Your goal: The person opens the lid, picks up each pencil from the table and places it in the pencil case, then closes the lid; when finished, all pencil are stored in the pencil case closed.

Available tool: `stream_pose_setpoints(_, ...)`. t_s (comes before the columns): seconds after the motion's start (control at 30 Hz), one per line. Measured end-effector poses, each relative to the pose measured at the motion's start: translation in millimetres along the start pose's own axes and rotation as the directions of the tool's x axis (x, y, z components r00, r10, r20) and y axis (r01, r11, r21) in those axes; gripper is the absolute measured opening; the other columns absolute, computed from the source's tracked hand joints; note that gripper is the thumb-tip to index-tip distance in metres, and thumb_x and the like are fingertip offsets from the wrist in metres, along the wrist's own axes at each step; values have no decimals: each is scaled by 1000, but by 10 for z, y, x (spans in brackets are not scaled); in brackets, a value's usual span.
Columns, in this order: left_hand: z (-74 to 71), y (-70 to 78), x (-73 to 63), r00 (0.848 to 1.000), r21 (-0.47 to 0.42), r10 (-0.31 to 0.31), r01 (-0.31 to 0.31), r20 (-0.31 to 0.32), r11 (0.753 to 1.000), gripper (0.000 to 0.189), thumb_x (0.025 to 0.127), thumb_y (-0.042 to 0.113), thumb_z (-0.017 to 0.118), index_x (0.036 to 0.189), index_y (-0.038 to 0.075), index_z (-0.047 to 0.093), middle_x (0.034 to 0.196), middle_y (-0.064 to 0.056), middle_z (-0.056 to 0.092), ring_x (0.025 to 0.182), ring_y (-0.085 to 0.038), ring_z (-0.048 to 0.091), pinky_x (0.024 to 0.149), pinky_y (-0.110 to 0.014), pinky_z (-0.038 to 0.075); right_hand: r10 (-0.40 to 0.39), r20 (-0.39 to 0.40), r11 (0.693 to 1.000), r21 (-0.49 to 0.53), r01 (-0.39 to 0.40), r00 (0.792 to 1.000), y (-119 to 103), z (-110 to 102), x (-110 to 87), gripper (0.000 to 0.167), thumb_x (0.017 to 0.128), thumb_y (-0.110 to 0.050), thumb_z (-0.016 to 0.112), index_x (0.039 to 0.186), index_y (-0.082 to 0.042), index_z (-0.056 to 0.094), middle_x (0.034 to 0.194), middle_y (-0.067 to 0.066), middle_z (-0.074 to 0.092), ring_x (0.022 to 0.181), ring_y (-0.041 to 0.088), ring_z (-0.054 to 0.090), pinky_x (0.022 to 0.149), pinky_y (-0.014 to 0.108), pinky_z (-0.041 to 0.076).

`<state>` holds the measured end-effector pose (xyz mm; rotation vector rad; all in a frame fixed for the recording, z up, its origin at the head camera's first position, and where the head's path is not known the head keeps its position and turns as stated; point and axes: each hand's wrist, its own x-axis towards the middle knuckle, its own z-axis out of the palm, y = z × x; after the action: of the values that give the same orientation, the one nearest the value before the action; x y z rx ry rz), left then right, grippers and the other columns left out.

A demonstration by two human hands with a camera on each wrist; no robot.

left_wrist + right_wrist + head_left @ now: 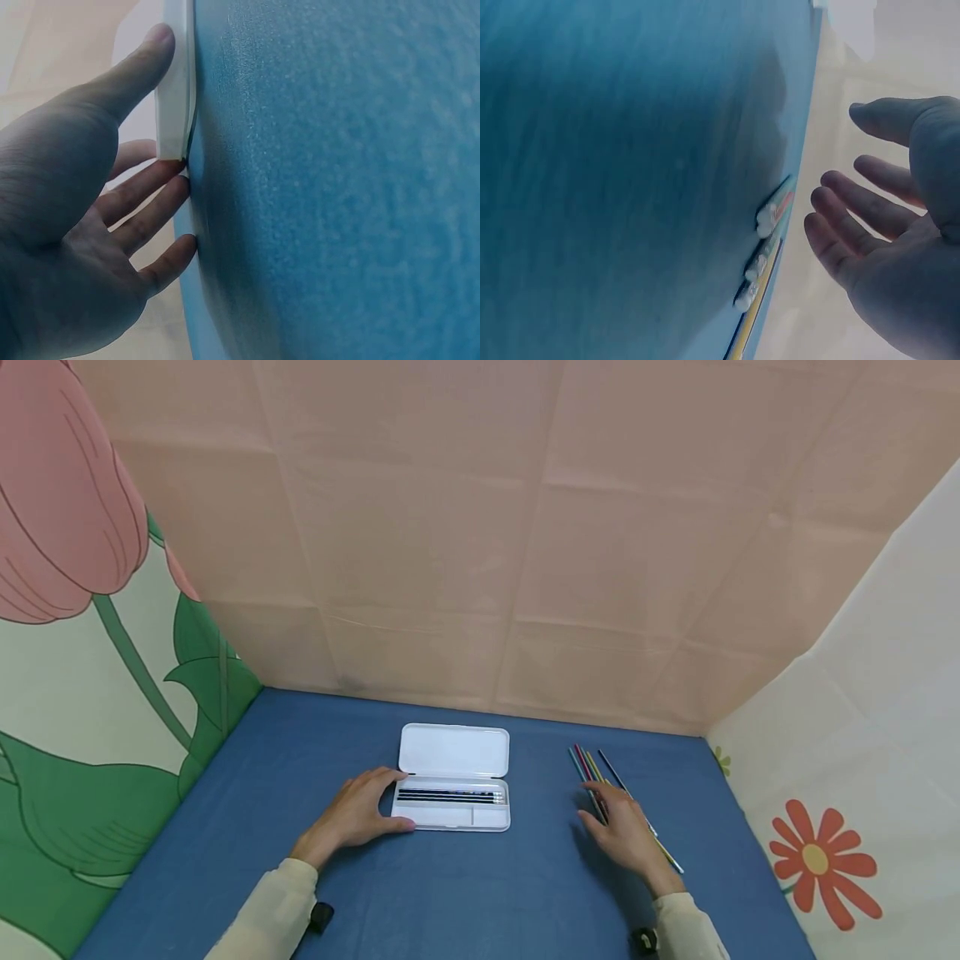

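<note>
A white pencil case (pixel 450 817) lies with its lid (pixel 454 750) folded back, and several dark pencils (pixel 448 796) rest in its tray. My left hand (pixel 363 806) holds the case by its left end, thumb on the front edge and index finger at the hinge side. In the left wrist view the thumb (pixel 146 64) presses along the case's wall (pixel 176 112). To the right, my right hand (pixel 622 831) hovers over several loose coloured pencils (pixel 588 764), fingers parted and holding nothing. The right wrist view shows the pencil ends (pixel 769 217) below the raised fingers.
A blue cloth (pixel 450 893) covers the table. Behind it rises a beige curtain (pixel 480 568). A panel with tulip and leaf prints (pixel 75 810) stands at the left, and a white panel with a red flower (pixel 814 860) at the right.
</note>
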<state>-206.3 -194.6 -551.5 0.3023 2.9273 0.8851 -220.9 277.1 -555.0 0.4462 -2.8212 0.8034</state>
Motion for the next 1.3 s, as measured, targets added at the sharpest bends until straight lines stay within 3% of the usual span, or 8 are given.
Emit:
stream_pose_setpoints(0.17, 3, 5, -6, 1000, -4, -3, 3, 4, 1000, 87, 86, 50, 99, 155, 8, 66, 163, -22, 62, 152, -48, 58, 125, -75, 43, 26, 8, 999, -22, -26, 1000, 72, -23, 7, 53, 101, -13, 85, 149, 1, 68, 144, 27, 74, 131, 50, 71, 107, 70, 59)
stream_pose_setpoints(0.4, 9, 3, -10, 1000, -2, 5, -5, -2, 1000, 88, 86, 50, 99, 155, 7, 65, 163, -22, 63, 151, -49, 58, 124, -75, 43, 97, 57, 995, -9, -97, 994, 110, -42, 17, 50, 101, -13, 84, 147, 1, 69, 126, 23, 79, 108, 37, 73, 87, 56, 62)
stream_pose_setpoints(0.57, 5, 0, -12, 1000, -4, 14, -14, -6, 1000, 88, 87, 50, 99, 156, 7, 65, 162, -23, 63, 150, -49, 59, 124, -75, 44, 135, 87, 991, -11, -135, 987, 121, -44, 29, 49, 103, -15, 83, 148, 0, 69, 127, 23, 78, 110, 36, 73, 87, 56, 62)
stream_pose_setpoints(0.73, 1, -8, -13, 1000, -9, 21, -21, -12, 1000, 88, 87, 49, 99, 155, 7, 65, 162, -23, 63, 150, -50, 58, 123, -75, 44, 109, 86, 993, -42, -106, 990, 111, -31, 46, 48, 102, -14, 84, 145, 2, 71, 124, 20, 80, 105, 32, 71, 88, 56, 61)
stream_pose_setpoints(0.87, -1, -10, -13, 999, -6, 28, -28, -15, 1000, 87, 87, 49, 99, 155, 6, 65, 162, -24, 63, 150, -50, 59, 123, -75, 44, 85, 88, 995, -65, -80, 992, 93, -21, 60, 44, 101, -12, 85, 140, 2, 73, 112, 15, 79, 97, 26, 67, 85, 52, 57)
stream_pose_setpoints(1.13, -3, 14, -8, 999, -7, 31, -31, -13, 999, 88, 86, 49, 99, 155, 7, 66, 161, -24, 63, 149, -50, 59, 123, -75, 44, 75, 117, 995, -78, -66, 990, 73, 24, 77, 45, 96, -6, 88, 138, 3, 74, 118, 14, 80, 106, 29, 75, 94, 56, 64)
stream_pose_setpoints(1.3, -12, 18, -20, 1000, -9, 27, -27, -12, 1000, 88, 86, 49, 99, 155, 6, 65, 162, -24, 63, 150, -49, 59, 124, -76, 43, 68, 150, 996, -61, -59, 986, 44, 34, 94, 44, 95, 0, 87, 136, 2, 75, 107, 9, 79, 95, 18, 73, 85, 43, 64)
